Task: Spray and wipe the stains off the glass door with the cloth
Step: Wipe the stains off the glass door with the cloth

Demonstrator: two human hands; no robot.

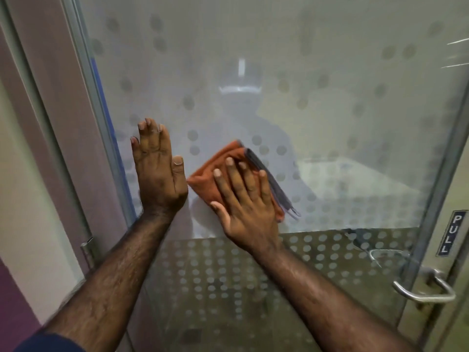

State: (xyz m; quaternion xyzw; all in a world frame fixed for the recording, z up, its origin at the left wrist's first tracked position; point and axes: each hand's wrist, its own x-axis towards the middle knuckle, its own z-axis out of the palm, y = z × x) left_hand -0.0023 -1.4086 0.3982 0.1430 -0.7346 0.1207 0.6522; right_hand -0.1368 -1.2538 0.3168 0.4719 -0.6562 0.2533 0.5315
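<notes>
A frosted glass door [291, 80] with a pattern of round dots fills the view. My right hand [247, 201] lies flat with straight fingers on a folded orange cloth [210, 174] that has a grey edge, and presses it against the glass near the middle. To its left, my left hand [156, 168] rests flat against the glass with its fingers straight and pointing up, holding nothing. No spray bottle is in view.
A metal frame [83, 102] runs down the door's left side. At the lower right are a metal lever handle [426, 290] and a "PULL" sign [453, 232]. A dim reflection of a person shows in the glass.
</notes>
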